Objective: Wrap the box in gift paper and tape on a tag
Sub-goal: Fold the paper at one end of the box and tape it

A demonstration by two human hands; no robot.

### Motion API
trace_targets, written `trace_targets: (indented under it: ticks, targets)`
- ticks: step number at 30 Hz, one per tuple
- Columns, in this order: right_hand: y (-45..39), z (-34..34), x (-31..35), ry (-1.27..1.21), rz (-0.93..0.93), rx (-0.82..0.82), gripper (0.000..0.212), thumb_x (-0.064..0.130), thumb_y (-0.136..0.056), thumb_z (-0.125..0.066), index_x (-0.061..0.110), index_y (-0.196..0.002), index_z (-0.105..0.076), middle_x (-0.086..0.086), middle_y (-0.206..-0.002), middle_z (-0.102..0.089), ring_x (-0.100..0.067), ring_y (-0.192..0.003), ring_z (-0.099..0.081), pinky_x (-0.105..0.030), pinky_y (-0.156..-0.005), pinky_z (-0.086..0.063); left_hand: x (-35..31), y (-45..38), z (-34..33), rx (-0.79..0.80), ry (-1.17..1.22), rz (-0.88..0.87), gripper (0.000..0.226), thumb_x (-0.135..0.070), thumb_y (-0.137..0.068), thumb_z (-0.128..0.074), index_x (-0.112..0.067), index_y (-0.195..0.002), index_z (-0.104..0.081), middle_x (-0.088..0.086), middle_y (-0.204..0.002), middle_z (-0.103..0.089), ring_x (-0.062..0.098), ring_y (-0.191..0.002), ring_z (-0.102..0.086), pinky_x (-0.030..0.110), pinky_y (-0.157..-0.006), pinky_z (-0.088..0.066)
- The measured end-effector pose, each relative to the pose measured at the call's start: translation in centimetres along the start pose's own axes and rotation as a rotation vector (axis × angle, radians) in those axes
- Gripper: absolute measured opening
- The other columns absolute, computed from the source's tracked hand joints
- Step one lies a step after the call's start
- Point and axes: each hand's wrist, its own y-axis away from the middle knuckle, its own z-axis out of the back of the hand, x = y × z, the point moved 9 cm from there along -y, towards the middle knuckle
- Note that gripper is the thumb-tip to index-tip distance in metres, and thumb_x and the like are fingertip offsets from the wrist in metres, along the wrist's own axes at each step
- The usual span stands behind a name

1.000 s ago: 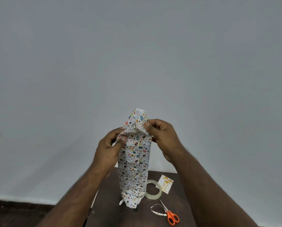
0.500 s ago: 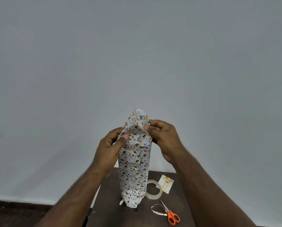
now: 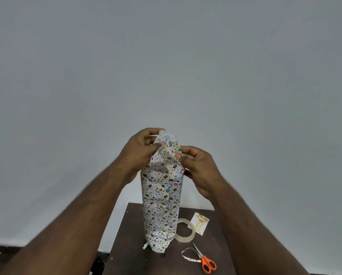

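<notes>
**Closing the top end of a tall, light parcel**

I have the wrapped box [image 3: 161,199] stood on end on the dark table [image 3: 130,253], its bottom flaps already folded under. My left hand [image 3: 140,151] pinches the loose gift paper [image 3: 169,145] sticking up past the top, thumb and fingers [image 3: 156,144] closed on the left flap. My right hand [image 3: 198,165] pinches the right edge of the same flap, fingers curled in on the paper.

The paper looks thin and soft; it creases wherever I press and I judge it would tear if I pulled hard against the taped seam running down the front. The box underneath feels like the stiff part, so I would push the folds against its top edges and corners, not against air. Tall and narrow, it could tip, so downward pressure should stay centred.

The tape roll [image 3: 186,231] lies just behind the parcel's foot, the tag [image 3: 200,223] near it, and the orange scissors [image 3: 206,262] closer to me with a paper strip [image 3: 187,255].
</notes>
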Motion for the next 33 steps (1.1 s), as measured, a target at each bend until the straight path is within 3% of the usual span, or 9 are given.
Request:
trace_targets:
  ticks: [4, 10, 13, 16, 20, 23, 27, 30, 33]
  targets:
    - [0.0, -0.1, 0.1, 0.006, -0.001, 0.032, 0.028, 0.01, -0.094, -0.07, 0.006, -0.121, -0.069, -0.008, -0.106, -0.078, -0.017, -0.092, -0.074, -0.027, -0.075, -0.057, -0.3, -0.4, -0.7, 0.054, -0.126, 0.006, 0.018, -0.007, -0.097, -0.067, -0.02, -0.106, -0.075, 0.001, -0.097, -0.079, 0.021, -0.089, -0.077, 0.037, -0.078, -0.061]
    - [0.1, -0.4, 0.0, -0.006, -0.007, 0.068, 0.034, 0.01, -0.093, -0.071, 0.005, -0.126, -0.067, -0.008, -0.11, -0.077, -0.017, -0.094, -0.074, -0.023, -0.074, -0.056, -1.1, -0.5, -0.8, -0.003, -0.144, -0.071, 0.023, -0.002, -0.094, -0.065, -0.023, -0.097, -0.072, 0.002, -0.092, -0.077, 0.021, -0.079, -0.071, 0.051, -0.08, -0.06]
    - [0.2, -0.3, 0.2, -0.007, -0.002, 0.065, 0.031, 0.009, -0.093, -0.07, 0.003, -0.123, -0.068, -0.01, -0.107, -0.077, -0.018, -0.092, -0.074, -0.024, -0.073, -0.056, -2.2, -0.4, -2.0, 0.131, -0.162, -0.11, 0.042, -0.002, -0.093, -0.066, -0.041, -0.11, -0.071, 0.003, -0.098, -0.072, 0.02, -0.078, -0.067, 0.044, -0.073, -0.059]
    - [0.2, -0.4, 0.3, 0.004, -0.006, 0.086, 0.024, 0.008, -0.092, -0.071, 0.005, -0.116, -0.072, -0.01, -0.102, -0.078, -0.018, -0.088, -0.074, -0.024, -0.072, -0.056, -2.7, -0.3, -2.7, 0.19, -0.147, -0.119, 0.03, -0.007, -0.093, -0.071, -0.034, -0.105, -0.077, -0.001, -0.1, -0.074, 0.015, -0.083, -0.069, 0.034, -0.071, -0.057]
    - [0.6, -0.7, 0.1, -0.016, -0.019, 0.106, 0.025, 0.009, -0.093, -0.069, 0.005, -0.118, -0.071, -0.008, -0.101, -0.078, -0.015, -0.086, -0.073, -0.022, -0.07, -0.056, -2.9, -0.7, -1.8, 0.051, -0.139, -0.182, 0.016, -0.008, -0.092, -0.073, -0.024, -0.088, -0.077, -0.008, -0.095, -0.077, 0.008, -0.083, -0.069, 0.031, -0.072, -0.053]
    - [0.7, -0.7, -0.3, -0.017, -0.015, 0.085, 0.027, 0.009, -0.092, -0.071, 0.004, -0.119, -0.071, -0.01, -0.103, -0.078, -0.016, -0.086, -0.073, -0.025, -0.072, -0.057, -2.6, -1.1, -0.7, -0.045, -0.051, -0.198, 0.017, -0.009, -0.093, -0.072, -0.025, -0.089, -0.075, -0.009, -0.09, -0.074, 0.009, -0.083, -0.068, 0.034, -0.075, -0.054]
    - [0.5, -0.4, -0.6, 0.008, 0.0, 0.043, 0.025, 0.012, -0.091, -0.073, 0.004, -0.115, -0.072, -0.013, -0.103, -0.078, -0.022, -0.089, -0.072, -0.037, -0.084, -0.058, -2.9, -1.3, -1.0, -0.017, -0.066, -0.204, 0.013, -0.013, -0.096, -0.07, -0.025, -0.095, -0.074, -0.011, -0.091, -0.073, 0.006, -0.084, -0.069, 0.032, -0.077, -0.055]
    - [0.4, -0.1, -0.4, -0.005, 0.002, 0.019, 0.02, 0.012, -0.092, -0.073, 0.004, -0.11, -0.073, -0.013, -0.1, -0.078, -0.022, -0.085, -0.072, -0.033, -0.077, -0.058, -2.5, -0.9, -1.6, 0.074, -0.045, -0.133, 0.017, -0.013, -0.096, -0.069, -0.026, -0.104, -0.077, -0.004, -0.104, -0.075, 0.016, -0.093, -0.073, 0.038, -0.08, -0.06]
    - [0.3, -0.1, -0.3, -0.006, -0.002, 0.03, 0.017, 0.012, -0.092, -0.072, 0.005, -0.108, -0.074, -0.013, -0.099, -0.078, -0.021, -0.085, -0.072, -0.031, -0.076, -0.058, -1.8, -0.8, -1.7, 0.143, -0.02, -0.054, 0.027, -0.004, -0.096, -0.061, -0.023, -0.106, -0.078, 0.01, -0.112, -0.075, 0.042, -0.104, -0.069, 0.057, -0.09, -0.056]
